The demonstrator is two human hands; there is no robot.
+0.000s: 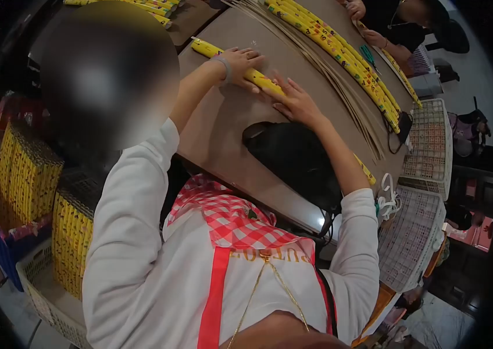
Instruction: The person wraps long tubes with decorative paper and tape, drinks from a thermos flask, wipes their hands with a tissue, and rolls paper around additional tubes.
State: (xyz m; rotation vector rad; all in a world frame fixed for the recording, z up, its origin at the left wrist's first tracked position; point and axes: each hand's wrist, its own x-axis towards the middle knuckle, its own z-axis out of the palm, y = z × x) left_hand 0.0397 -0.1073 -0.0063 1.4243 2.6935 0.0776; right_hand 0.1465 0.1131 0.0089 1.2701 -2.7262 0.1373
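A long yellow patterned tube (206,48) lies aslant on the brown table, in front of the person's body. My left hand (240,67) rests across its middle, palm down, with the fingers spread. Further right along the tube, my right hand (296,100) lies over it near its lower right part, fingers stretched out and apart. Neither hand is wrapped round the tube. The hands are a short way apart, with yellow tube showing between them.
Beyond the hands lie thin brown strips (328,75) and several yellow tubes (339,49). A black bag (293,163) sits nearer. Green scissors (368,55) lie near a co-worker's hands (377,39). Baskets (427,145) stand right; crates of yellow bundles (43,267) stand left.
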